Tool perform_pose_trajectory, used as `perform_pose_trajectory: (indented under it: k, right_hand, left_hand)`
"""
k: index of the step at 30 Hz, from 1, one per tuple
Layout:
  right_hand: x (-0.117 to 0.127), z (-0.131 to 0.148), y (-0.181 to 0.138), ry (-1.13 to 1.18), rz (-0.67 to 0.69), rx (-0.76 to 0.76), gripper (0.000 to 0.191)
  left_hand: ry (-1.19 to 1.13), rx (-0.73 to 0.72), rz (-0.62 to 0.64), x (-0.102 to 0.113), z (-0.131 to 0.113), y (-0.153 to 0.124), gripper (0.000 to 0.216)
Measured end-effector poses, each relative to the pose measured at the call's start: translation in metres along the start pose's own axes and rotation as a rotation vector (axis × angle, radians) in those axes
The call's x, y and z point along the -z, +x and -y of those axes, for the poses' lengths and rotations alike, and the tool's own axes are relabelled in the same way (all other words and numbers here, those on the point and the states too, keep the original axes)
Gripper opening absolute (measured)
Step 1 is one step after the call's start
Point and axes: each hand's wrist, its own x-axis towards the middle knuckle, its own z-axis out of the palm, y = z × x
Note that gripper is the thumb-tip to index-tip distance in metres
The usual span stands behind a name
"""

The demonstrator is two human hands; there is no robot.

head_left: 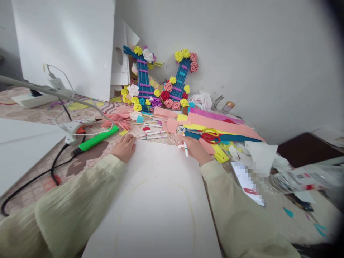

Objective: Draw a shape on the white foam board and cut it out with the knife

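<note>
A large white board lies in front of me, with a faint yellow arch-shaped line drawn on it. My left hand grips the board's far left corner, its fingers curled at the edge. At the far right corner is my right hand, closed on a white marker that points down over the board. The marker has an orange end and a green band. Several other white markers lie just beyond the board's far edge, between my hands.
Blue paper shapes with paper flowers lean against the wall. A green glue gun and black cable lie left. Scissors, coloured paper strips, a phone and a plastic bottle are right.
</note>
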Motion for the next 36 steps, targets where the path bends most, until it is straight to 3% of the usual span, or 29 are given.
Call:
perform_pose_trajectory:
  k: [5,9,13,18,24,30,36]
  right_hand:
    - [-0.002,0.007,0.011,0.026,0.000,-0.001,0.023]
    - [0.004,-0.006,0.004,0.043,-0.026,-0.043,0.019]
    - [0.005,-0.024,0.002,0.080,-0.110,-0.120,0.015]
    - [-0.001,-0.034,0.024,0.191,-0.241,-0.194,0.023]
    - [0.006,-0.025,0.014,0.446,-0.413,-0.290,0.025]
    - [-0.011,-0.006,-0.019,0.806,-0.466,-0.451,0.052]
    - [-0.026,-0.010,-0.022,1.011,-0.426,-0.544,0.034]
  left_hand:
    - [-0.005,0.022,0.001,0.002,-0.002,0.000,0.032]
    - [-0.020,0.040,0.007,0.004,-0.004,0.000,0.032]
    - [-0.043,0.050,0.009,0.005,-0.006,0.000,0.031]
    - [-0.050,0.052,0.025,0.007,-0.004,0.000,0.032]
    - [-0.050,0.088,0.039,0.006,-0.003,-0.001,0.037]
    - [-0.049,0.107,0.078,0.008,-0.005,-0.001,0.038]
    - [-0.059,0.075,0.106,0.011,-0.004,-0.001,0.040]
